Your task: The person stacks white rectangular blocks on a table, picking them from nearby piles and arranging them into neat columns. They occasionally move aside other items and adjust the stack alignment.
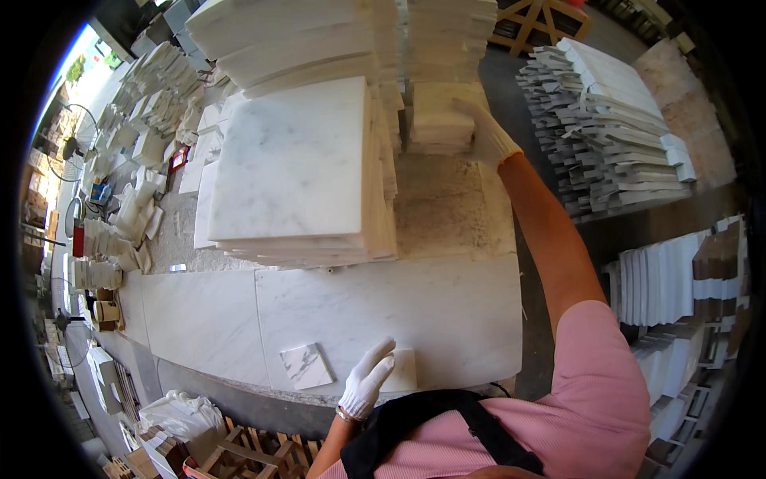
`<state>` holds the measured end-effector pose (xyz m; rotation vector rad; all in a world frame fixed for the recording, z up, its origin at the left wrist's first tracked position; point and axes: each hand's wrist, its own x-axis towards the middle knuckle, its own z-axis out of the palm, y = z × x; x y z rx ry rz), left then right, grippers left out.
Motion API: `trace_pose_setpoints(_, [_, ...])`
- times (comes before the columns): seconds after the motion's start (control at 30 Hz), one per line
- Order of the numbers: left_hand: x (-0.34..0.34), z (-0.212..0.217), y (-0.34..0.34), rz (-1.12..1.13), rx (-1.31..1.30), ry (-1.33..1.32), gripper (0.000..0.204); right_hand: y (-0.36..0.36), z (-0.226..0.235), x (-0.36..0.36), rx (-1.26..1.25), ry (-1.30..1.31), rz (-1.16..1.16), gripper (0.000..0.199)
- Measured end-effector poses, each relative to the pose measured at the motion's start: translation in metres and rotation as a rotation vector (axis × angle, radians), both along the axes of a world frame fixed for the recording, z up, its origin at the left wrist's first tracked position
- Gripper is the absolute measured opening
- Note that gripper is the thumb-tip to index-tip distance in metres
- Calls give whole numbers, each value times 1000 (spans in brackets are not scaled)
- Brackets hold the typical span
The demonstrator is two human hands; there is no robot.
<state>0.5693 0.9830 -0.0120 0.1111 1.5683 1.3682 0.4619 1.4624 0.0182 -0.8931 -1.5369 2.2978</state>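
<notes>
Low in the frame, the gloved left hand point(365, 383) lies open, fingers flat on a small white tile point(401, 369); upper centre, the right hand point(483, 132) cups a short tile stack point(437, 120), grip unclear.

A tall stack of large white marble slabs point(295, 172) lies at the centre of the worktop point(447, 311), with more big slab piles point(287, 40) behind it at 12 o'clock. At 2 o'clock, well apart from the worktop, a heap of narrow grey-white strips point(606, 136) lies on the floor, and at 4 o'clock upright white tiles point(658, 279) stand in rows beside brown ones point(718, 255). Along the 9 o'clock rim sit small white stone pieces point(128, 215) and a fan point(76, 128), and at 7 o'clock a crumpled white bag point(183, 415) lies near wooden pallets point(239, 451).
</notes>
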Motion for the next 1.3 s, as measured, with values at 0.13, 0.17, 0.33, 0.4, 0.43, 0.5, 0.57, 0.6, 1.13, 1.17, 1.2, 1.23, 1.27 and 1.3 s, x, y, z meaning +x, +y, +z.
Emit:
trace_pose_setpoints(0.13, [-17,22,37,-179,88,117,57,22,-9,14,154,31,158,74])
trace_pose_setpoints(0.17, [-25,23,53,-231,132,128,57,35,-21,21,148,24,147,75])
trace_pose_setpoints(0.33, [-63,7,179,-80,259,271,68,8,14,6,-175,-104,-3,78])
trace_pose_setpoints(0.4, [-72,2,241,111,302,406,75,9,12,1,-190,-79,-17,78])
trace_pose_setpoints(0.43, [-79,5,267,175,275,445,75,11,6,0,-210,-43,-30,79])
trace_pose_setpoints(0.5, [-90,11,306,294,268,506,75,24,-12,0,-248,25,-57,80])
trace_pose_setpoints(0.57, [-94,8,334,408,290,595,74,39,-32,-1,-309,129,-67,82])
trace_pose_setpoints(0.6, [-99,1,343,455,288,655,74,46,-36,-2,-295,134,-61,81])
trace_pose_setpoints(1.13, [-157,-45,405,563,531,212,67,42,-4,-2,-250,146,-169,73])
trace_pose_setpoints(1.17, [-152,-30,405,560,511,166,66,47,-10,-6,-256,112,-203,73])
trace_pose_setpoints(1.2, [-147,-14,403,564,490,122,65,49,-9,-6,-249,118,-175,72])
trace_pose_setpoints(1.23, [-145,-10,403,570,488,115,65,50,-3,-5,-239,125,-143,71])
trace_pose_setpoints(1.27, [-145,-13,403,577,484,135,66,50,-1,-5,-229,132,-112,69])
trace_pose_setpoints(1.3, [-145,-17,404,581,482,180,66,51,-4,-9,-226,152,-97,68])
